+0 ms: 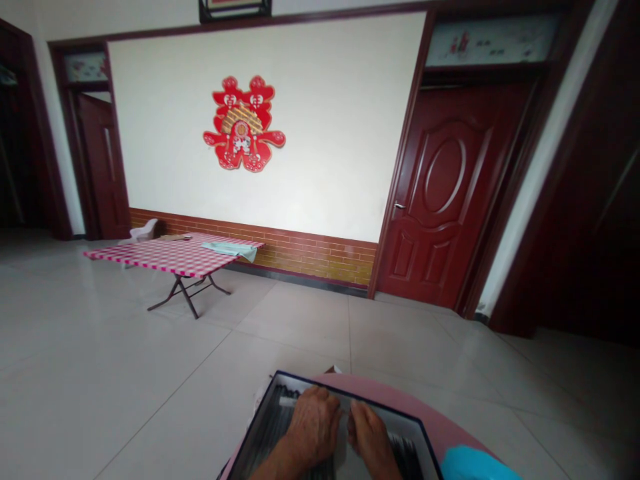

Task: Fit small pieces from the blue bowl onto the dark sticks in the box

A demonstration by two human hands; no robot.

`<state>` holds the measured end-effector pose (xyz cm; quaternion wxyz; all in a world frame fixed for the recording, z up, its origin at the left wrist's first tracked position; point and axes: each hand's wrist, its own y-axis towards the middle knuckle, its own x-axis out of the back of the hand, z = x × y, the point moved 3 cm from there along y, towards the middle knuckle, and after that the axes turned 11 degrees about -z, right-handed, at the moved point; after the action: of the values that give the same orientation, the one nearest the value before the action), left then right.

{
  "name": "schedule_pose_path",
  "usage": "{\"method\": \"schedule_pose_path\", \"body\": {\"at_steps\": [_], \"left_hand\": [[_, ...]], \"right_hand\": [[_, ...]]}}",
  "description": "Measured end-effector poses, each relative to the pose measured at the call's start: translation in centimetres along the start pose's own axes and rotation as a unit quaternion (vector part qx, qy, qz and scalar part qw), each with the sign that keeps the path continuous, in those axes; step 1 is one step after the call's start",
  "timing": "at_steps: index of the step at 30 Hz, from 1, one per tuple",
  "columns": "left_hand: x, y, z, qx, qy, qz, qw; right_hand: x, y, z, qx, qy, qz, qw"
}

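Observation:
A shallow box point(350, 395) with a dark rim and pale inner walls stands at the bottom of the head view. Bundles of thin dark strips point(270, 427) fill its left side, and more dark strips point(407, 457) lie at its right. Over the box, my left hand point(316, 421) is closed, fingers curled together. Just to its right, my right hand point(369, 433) is closed in a pinch. A small pale bit shows between the fingertips, too small to name. Beside my left hand, a short whitish translucent piece point(287, 402) lies across the strips.
The box rests on a round pink table point(440, 417), with something bright blue point(473, 463) at its right. Farther off stands a folding table point(165, 257) with a checked cover and a light green cloth point(230, 249). A red door point(445, 173) is at the right.

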<state>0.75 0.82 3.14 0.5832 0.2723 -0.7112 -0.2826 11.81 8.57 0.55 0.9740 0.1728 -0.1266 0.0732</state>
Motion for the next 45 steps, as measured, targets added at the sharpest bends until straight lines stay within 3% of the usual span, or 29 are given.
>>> {"method": "schedule_pose_path", "body": {"at_steps": [5,12,15,18,25,28,31,35,37,41,43,45], "left_hand": [[0.3,0.2,-0.2,0.005,-0.017,-0.019,1.0],[0.3,0.2,0.0,0.021,0.005,0.022,1.0],[0.1,0.1,0.4,0.013,0.013,0.043,0.999],[0.0,0.1,0.7,0.012,0.015,0.061,0.998],[-0.1,-0.1,0.7,0.011,-0.007,0.094,0.995],[-0.4,-0.2,0.7,0.005,-0.025,0.107,0.994],[-0.6,-0.1,0.6,0.006,-0.038,0.107,0.994],[-0.3,0.0,0.2,0.006,-0.057,0.103,0.993],[-0.2,0.0,0.0,0.01,-0.063,0.097,0.993],[-0.5,-0.1,0.1,0.013,-0.061,0.067,0.996],[-0.7,-0.1,0.4,0.011,-0.056,0.053,0.997],[-0.7,0.0,0.4,0.002,-0.066,0.04,0.997]], "right_hand": [[-0.1,0.0,0.1,-0.043,0.064,0.052,0.996],[1.9,1.3,3.0,-0.05,0.018,0.05,0.997],[4.5,1.5,3.4,-0.041,-0.006,0.037,0.998],[8.6,1.0,2.8,-0.019,-0.028,0.019,0.999],[19.3,-0.4,-2.7,0.034,-0.188,-0.071,0.979],[21.5,-0.7,-5.4,0.063,-0.231,-0.083,0.967],[22.0,-0.8,-6.8,0.083,-0.282,-0.093,0.951],[19.6,0.2,-4.5,0.114,-0.297,-0.121,0.94],[16.2,0.7,-1.7,0.134,-0.262,-0.109,0.949],[7.1,0.2,3.5,0.165,-0.181,-0.01,0.969],[3.6,-0.3,4.3,0.142,-0.16,0.014,0.977],[1.4,-0.7,4.0,0.114,-0.12,0.035,0.986]]}}
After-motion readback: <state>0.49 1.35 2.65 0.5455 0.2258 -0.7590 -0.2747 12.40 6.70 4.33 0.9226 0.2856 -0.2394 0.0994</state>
